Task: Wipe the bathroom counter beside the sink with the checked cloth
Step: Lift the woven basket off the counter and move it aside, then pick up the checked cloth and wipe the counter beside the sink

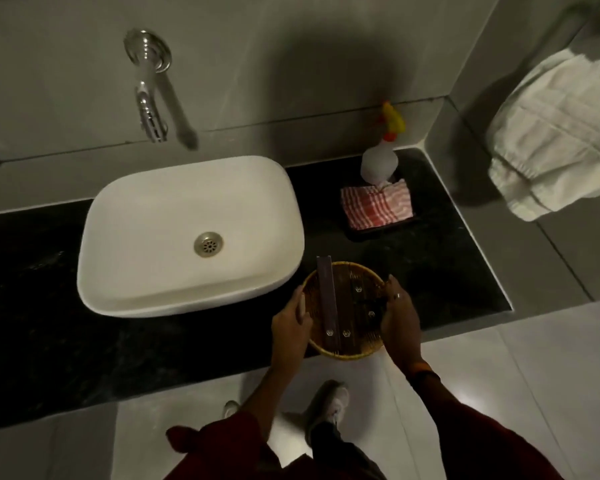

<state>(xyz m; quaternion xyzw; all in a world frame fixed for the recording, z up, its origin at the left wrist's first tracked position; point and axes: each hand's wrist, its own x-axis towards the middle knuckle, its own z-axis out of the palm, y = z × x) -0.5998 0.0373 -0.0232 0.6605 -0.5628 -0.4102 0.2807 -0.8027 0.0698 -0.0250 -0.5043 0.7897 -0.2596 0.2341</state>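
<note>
The red-and-white checked cloth [377, 206] lies folded on a small dark tray [383, 226] at the back right of the black counter [440, 265], to the right of the white sink [187, 237]. At the counter's front edge, my left hand [291, 323] and my right hand [399, 317] grip opposite sides of a round woven basket [343, 351]. The basket holds a long dark box and small dark packets. Neither hand touches the cloth.
A clear spray bottle [378, 164] with a yellow trigger stands just behind the cloth. A chrome tap [149, 109] juts from the wall above the sink. A white towel [555, 140] hangs on the right wall. My feet stand on the pale tiled floor below.
</note>
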